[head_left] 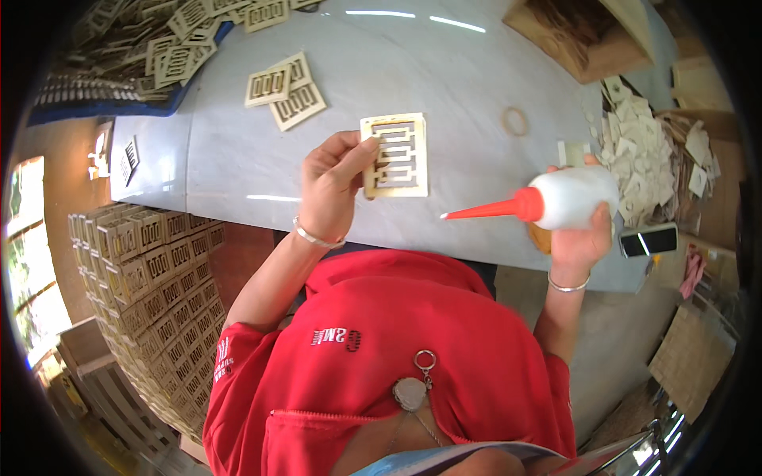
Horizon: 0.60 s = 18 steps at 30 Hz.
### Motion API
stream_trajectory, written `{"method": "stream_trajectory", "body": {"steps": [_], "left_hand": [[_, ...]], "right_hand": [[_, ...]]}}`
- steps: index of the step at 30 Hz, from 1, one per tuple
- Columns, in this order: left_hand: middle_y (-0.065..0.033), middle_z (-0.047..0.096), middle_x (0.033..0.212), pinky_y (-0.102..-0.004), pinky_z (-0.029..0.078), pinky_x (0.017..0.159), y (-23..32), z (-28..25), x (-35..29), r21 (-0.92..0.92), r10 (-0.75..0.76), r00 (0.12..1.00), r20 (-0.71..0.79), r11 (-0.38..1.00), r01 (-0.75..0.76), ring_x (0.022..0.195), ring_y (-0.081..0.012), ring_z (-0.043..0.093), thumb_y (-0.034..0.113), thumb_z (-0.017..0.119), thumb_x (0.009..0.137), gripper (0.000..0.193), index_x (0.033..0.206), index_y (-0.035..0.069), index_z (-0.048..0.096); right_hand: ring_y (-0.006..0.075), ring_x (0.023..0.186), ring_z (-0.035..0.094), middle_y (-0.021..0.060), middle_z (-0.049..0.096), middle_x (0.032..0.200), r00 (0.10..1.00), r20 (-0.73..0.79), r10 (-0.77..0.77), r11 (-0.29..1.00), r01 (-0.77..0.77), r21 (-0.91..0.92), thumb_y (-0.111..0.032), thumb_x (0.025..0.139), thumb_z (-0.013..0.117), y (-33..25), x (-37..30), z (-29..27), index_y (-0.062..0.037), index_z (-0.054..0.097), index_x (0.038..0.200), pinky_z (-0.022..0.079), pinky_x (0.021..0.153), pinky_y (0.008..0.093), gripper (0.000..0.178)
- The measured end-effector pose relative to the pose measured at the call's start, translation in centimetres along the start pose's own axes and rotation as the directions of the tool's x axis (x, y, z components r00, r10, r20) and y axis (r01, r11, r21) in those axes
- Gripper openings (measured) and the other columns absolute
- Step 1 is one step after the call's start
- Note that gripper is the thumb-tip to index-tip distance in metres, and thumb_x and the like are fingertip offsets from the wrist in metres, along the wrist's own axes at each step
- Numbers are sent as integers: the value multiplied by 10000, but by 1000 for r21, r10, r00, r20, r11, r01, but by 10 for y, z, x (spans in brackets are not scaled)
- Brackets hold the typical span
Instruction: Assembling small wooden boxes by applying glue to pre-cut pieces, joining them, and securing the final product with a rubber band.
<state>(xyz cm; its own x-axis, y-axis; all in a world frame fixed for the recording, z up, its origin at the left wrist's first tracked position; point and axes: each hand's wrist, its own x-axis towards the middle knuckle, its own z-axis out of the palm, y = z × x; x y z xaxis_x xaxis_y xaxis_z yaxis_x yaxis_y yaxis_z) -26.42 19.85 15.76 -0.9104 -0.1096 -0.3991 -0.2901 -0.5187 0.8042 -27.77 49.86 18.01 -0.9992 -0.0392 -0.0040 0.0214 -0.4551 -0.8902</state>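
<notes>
Pinched by its left edge, a pale wooden panel with a slotted cut-out (401, 159) is in my left hand (337, 174), over the near part of the table. My right hand (583, 238) is wrapped round a white squeeze bottle (578, 197). The bottle lies tilted on its side, and its long red nozzle (492, 209) points left, toward the panel but apart from it. Beyond my left hand, a few similar slotted panels (286, 91) lie overlapping on the grey table (230, 159).
A blue tray (103, 107) heaped with slotted panels stands far left. Stacked panels (159, 293) rise beside the table. At right are a pile of small pale pieces (635, 151), a phone (648, 240) and an open box (587, 36). A tan ring (515, 121) lies on the table.
</notes>
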Motion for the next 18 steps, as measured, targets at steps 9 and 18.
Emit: {"method": "stream_trajectory", "body": {"steps": [9,18], "left_hand": [[-80,623,737,-262,463,518,-25,-29,82,785,272,961,44,586,-201,549,-126,557,248,696,812,335,969,-36,612],[-87,553,1142,-409,423,902,77,-148,120,827,437,702,562,-291,-481,1081,-305,505,188,704,731,489,1179,64,551]], "right_hand": [[386,1148,498,160,457,1290,986,-166,10,992,11,124,-362,831,632,15,10,-22,35,311,1360,383,1016,495,735],[387,1169,479,148,421,1336,965,-262,19,994,9,108,-344,848,614,16,17,-41,29,305,1369,375,1018,492,712]]}}
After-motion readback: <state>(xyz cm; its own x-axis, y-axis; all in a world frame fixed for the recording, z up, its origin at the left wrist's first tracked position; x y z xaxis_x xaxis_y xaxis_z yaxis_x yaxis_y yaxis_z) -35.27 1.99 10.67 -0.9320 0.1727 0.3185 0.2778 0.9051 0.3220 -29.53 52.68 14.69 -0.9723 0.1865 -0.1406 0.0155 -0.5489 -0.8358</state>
